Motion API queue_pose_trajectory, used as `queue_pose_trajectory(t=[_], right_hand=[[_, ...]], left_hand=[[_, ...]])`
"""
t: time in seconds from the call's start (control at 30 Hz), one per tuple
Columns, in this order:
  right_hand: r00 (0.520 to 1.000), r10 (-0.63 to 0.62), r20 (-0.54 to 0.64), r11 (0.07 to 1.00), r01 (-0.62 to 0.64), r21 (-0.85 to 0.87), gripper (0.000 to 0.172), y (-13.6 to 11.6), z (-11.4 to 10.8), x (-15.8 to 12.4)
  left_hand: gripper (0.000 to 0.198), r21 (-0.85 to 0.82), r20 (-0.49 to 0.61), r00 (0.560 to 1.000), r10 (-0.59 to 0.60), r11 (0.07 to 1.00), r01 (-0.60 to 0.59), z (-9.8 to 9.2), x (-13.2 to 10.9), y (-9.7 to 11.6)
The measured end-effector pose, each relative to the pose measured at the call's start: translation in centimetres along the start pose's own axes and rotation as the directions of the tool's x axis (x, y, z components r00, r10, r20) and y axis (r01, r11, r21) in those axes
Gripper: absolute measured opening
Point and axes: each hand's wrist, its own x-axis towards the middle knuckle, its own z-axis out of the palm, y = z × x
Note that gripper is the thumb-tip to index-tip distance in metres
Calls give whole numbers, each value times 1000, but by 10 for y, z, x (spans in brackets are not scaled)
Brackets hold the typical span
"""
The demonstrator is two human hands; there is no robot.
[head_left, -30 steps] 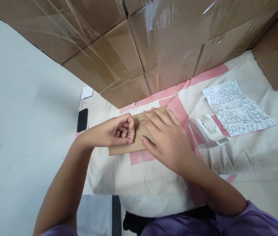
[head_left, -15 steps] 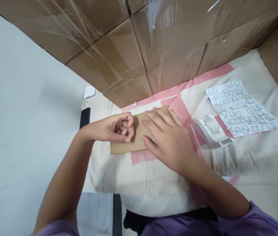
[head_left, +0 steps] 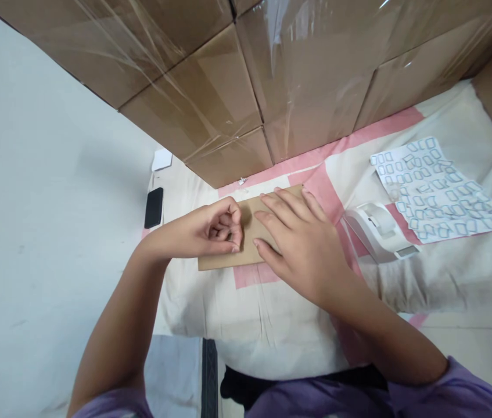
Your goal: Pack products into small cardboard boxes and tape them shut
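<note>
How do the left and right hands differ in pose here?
The left hand is curled, while the right hand lies spread. The left hand shows its palm side; the right hand shows its back. Both are bare and at the cardboard piece, though whether the left touches it is unclear.

Cool, flat, middling light, direction hard to tell; broad soft shadow on the pale wall, small darker one beside the left hand on the cardboard. White glare streaks the plastic wrap. Detail slightly soft; boxes stretched toward the top edge.
</note>
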Motion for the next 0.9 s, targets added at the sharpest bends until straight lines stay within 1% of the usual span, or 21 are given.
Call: queue_pose_trajectory(t=[0.17,0.27,0.43,0.53,0.63,0.7,0.77,0.83,0.9], right_hand=[[1000,-10,-6,1000,10,2,36,0,2,0],[999,-22,-28,1000,22,1,36,1,3,0],[999,-25,-38,1000,25,-6,35,2,3,0],[999,-28,-34,1000,28,-11,36,2,4,-1],[999,-29,-38,1000,28,-12,35,3,5,-1],[999,-30,-33,1000,29,-12,36,3,5,-2],[999,-29,-23,1000,29,-12,37,2,4,-2],[999,-29,-21,1000,29,-13,38,2,4,-1],[999,-32,-21,999,31,-11,37,1,3,-1]], left_hand=[[30,-31,-99,994,38,999,-41,6,-3,-8],[29,-17,-111,993,37,999,-39,8,-4,-8],[24,52,-121,992,44,998,-37,13,-7,-4],[22,99,-167,984,62,994,-46,19,-11,-4],[19,200,-227,970,87,979,-41,27,-16,-7],[25,280,-272,954,127,959,-48,30,-19,-12],[35,326,-316,936,157,944,-49,30,-21,-16],[43,330,-337,928,161,943,-44,29,-21,-20],[43,316,-339,929,147,948,-35,27,-20,-21]])
